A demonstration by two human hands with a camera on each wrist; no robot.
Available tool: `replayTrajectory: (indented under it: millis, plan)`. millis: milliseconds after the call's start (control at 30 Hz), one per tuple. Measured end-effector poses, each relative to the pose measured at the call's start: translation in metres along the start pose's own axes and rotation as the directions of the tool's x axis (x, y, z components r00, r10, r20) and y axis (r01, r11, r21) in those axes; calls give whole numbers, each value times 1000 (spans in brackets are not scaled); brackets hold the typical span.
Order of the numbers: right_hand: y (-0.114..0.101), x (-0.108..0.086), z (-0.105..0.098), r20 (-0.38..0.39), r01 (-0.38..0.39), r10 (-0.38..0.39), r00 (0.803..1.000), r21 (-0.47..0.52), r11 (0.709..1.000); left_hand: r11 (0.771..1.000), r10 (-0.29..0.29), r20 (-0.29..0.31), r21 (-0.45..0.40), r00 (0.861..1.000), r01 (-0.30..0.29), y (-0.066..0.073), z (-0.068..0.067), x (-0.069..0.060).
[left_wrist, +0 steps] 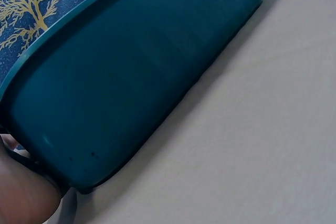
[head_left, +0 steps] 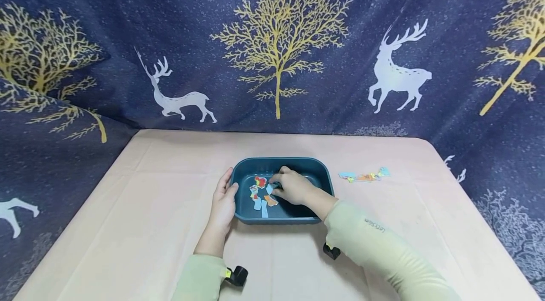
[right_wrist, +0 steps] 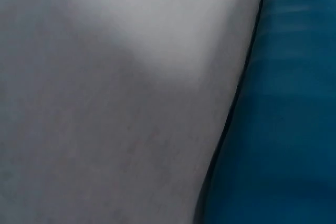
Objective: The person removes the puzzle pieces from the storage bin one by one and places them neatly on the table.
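A dark teal rectangular box [head_left: 281, 221] with an open top rests on the table. My left hand [head_left: 223, 201] grips its left side, thumb at the rim and fingers along the outer wall. Inside, my right hand [head_left: 294, 188] pinches a light blue paper piece [head_left: 270, 189] near the box's middle. Torn, colourful paper pieces lie around it on the box floor, among them a red one [head_left: 260, 181] and an orange one [head_left: 270, 200]. The left wrist view shows the box's outer wall [left_wrist: 131, 72]; the right wrist view shows the wall [right_wrist: 278, 119] but no fingers.
To the right of the box, a strip of torn paper pieces [head_left: 365, 177] in blue, yellow and orange lies on the pale tablecloth [head_left: 140, 216]. A dark blue curtain [head_left: 247, 123] with deer and trees hangs behind the table.
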State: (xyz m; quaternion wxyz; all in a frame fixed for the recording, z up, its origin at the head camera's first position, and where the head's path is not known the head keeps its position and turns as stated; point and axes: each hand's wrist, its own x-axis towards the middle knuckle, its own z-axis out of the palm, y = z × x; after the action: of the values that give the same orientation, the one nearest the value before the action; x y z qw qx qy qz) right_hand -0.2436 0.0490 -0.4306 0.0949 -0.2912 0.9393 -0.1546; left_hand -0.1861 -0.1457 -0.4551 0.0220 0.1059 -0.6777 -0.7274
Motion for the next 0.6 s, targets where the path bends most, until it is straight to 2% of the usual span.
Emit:
replayTrajectory:
  millis: [133,267,467,600]
  plan:
    - [0,-1,-1,8,-2,2,1000,27,1000,1000,2,-6,-1,1000,-2,0,0,0]
    - [2,-2,-3,8,-15,15,1000,122,992,1000,-2,-4,3,1000,2,-1,0,0]
    - [5,-4,-6,-30,-36,46,998,277,960,1000,-4,-1,19,1000,4,-1,1,-1]
    - [9,-7,-10,-20,-42,53,998,368,929,1000,-2,2,16,1000,2,0,1,-2]
